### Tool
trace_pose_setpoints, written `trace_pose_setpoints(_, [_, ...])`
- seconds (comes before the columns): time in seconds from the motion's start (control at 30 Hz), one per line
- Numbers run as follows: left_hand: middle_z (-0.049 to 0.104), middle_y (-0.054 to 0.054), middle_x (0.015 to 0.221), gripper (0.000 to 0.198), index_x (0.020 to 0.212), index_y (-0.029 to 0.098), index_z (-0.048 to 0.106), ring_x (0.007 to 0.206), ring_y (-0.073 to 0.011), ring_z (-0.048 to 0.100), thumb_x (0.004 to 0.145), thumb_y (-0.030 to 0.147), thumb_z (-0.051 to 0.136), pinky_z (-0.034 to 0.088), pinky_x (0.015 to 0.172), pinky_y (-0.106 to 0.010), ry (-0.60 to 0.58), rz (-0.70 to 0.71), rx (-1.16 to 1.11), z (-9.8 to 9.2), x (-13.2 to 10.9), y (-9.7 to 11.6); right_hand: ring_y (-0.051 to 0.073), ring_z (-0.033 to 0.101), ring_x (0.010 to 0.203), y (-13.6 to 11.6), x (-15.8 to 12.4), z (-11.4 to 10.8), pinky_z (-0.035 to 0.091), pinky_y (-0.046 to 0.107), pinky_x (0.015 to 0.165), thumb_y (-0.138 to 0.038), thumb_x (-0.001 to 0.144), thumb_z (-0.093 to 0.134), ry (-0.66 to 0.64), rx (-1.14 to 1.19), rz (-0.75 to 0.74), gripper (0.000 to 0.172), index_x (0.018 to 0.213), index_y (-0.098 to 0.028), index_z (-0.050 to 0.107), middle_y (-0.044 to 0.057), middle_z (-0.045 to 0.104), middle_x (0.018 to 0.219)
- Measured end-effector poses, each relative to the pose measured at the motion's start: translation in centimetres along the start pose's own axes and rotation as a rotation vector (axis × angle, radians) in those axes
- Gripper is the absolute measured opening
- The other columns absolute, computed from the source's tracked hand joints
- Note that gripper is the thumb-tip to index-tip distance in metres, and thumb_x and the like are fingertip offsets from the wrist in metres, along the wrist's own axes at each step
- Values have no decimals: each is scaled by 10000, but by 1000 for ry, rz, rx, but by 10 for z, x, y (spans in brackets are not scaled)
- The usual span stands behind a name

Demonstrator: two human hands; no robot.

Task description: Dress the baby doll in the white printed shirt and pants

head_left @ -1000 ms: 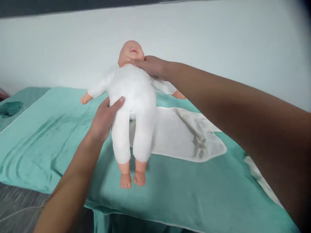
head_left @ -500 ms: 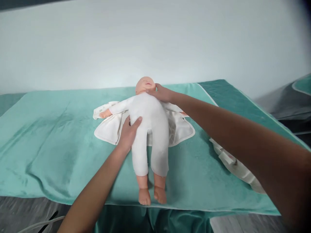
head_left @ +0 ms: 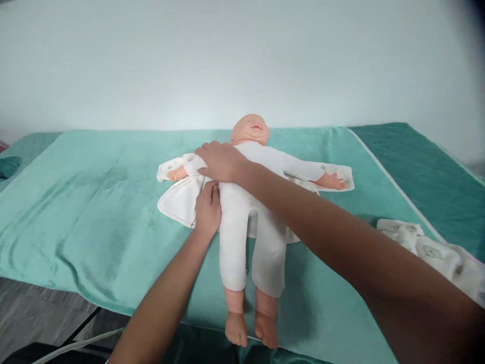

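Hands: watching remotely, with the wall as twelve o'clock, I see both against the doll, close together.
Right hand: palm down over the doll's upper chest and nine-o'clock shoulder, fingers reaching toward nine; I cannot tell whether it grasps or merely rests.
Left hand: fingers curled at the doll's nine-o'clock flank, just six-ward of the right hand; whether it grips cloth or body is hidden from me.
Doll: on its back mid-cover, long axis running head at twelve to feet at six. Its trunk lies at three from the left hand. The relation I judge decisive: its nine-o'clock arm emerges beneath the right hand, which is nearer to it than the left.
Neck to shoulder: half a second ago the right hand was at the doll's neck; now it is on that shoulder, and the left thumb has gone from belly to flank.
White garment: spread beneath the doll, a sleeve under each doll hand, at nine and three.
Patterned cloth: bundled at four, partly behind the right forearm.
Green cover: under everything, reaching the wall.
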State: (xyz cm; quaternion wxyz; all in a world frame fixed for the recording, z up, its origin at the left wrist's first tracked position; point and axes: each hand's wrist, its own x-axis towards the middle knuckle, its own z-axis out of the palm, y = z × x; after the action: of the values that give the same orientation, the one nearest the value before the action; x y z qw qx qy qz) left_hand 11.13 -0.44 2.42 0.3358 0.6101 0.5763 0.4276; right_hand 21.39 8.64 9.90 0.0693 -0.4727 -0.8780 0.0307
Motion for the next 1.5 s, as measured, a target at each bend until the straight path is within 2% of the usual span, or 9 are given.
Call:
trace_pose_setpoints(0.17, [727,-130,1055,273,1034,183,660,958,-281,659,971,203,395,490,830,-407,-101,153,423,-4,23,-11,348,577,1124,-3,26,13,419,495,949,-424,925,586,-145,-159,-20,361,1178,-170,632,161,669,1203])
trace_pose_setpoints(0.3, [685,-135,1212,331,1154,183,654,1209,-301,562,938,122,412,453,992,-451,-66,414,647,-17,40,-17,334,605,1047,15,9,3,425,460,881,-467,962,505,-55,-53,57,367,1131,-172,642,147,696,1133])
trace_pose_setpoints(0.43, [626,-176,1318,324,1246,205,616,1236,-368,521,944,253,510,418,995,-557,131,239,749,-36,59,-31,314,589,1074,26,-18,-5,411,431,881,-501,967,501,89,58,89,394,1200,-214,638,113,690,1148])
trace_pose_setpoints(0.63, [720,-89,946,181,913,190,661,942,-254,637,917,285,508,472,853,-378,244,85,287,-55,81,-49,302,583,1041,23,-26,1,381,432,890,-599,995,409,116,40,75,484,1234,-268,670,105,693,1079])
trace_pose_setpoints(0.77, [688,-28,916,138,891,184,631,878,-156,616,871,275,529,480,824,-273,365,35,-137,-59,82,-51,305,585,1038,18,-24,2,385,434,878,-617,988,408,73,-11,114,508,1149,-243,712,121,698,1083])
trace_pose_setpoints(0.9, [640,-16,912,155,917,191,590,849,-130,588,896,333,531,488,816,-257,399,31,-257,-58,78,-50,323,595,1005,14,-19,6,394,459,867,-614,975,427,17,-105,103,505,1045,-222,737,139,710,1008])
trace_pose_setpoints(1.2, [358,58,633,273,859,214,557,532,-87,312,916,476,610,287,509,-222,-99,12,-423,-35,51,-20,344,612,1039,-1,15,21,402,472,894,-253,922,516,-56,-180,220,226,960,-187,729,165,729,992])
trace_pose_setpoints(1.33, [377,47,683,269,885,212,555,575,-91,318,933,474,594,289,530,-220,-124,18,-486,-29,49,-19,346,604,1078,-6,11,16,410,467,911,-155,904,478,-31,-132,213,260,1036,-147,702,179,705,1065])
trace_pose_setpoints(1.5, [527,-7,862,216,881,201,579,791,-132,461,966,397,545,406,747,-240,-61,163,-265,-29,48,-27,310,573,1142,12,-50,13,425,451,979,-280,950,474,457,103,260,297,1163,-180,654,149,664,1217])
